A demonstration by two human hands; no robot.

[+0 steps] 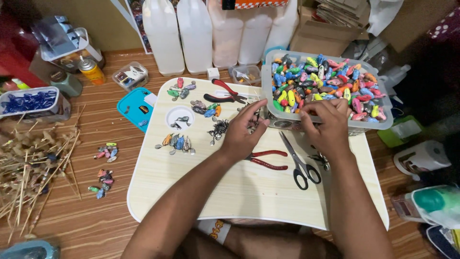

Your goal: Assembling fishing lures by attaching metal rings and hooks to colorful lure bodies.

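The two bare forearms came nearest the camera, reaching up over the pale lap table [249,192] that carried everything else. Next in size was the grey basket [383,122] at the table's far right, heaped with small coloured lures [326,81], and behind it a row of white jugs [194,33] on the wooden floor. Black-handled scissors [299,165] and red-handled pliers [266,159] lay just below the hands; a second pair of pliers [225,93] lay further up.

The left hand [242,134] and right hand [328,127] met at the basket's near left corner, above a small pile of dark metal hooks [218,129]. Work this fine probably went best with both wrists resting on the table and the piece kept low over it, so nothing sprang off among the sorted lure clusters [177,142].

The left fingers [254,109] were curled in, tips drawn together as if pinching something small; what they held could not be made out. The right fingers [314,111] were bent likewise, close together, touching the basket's edge.
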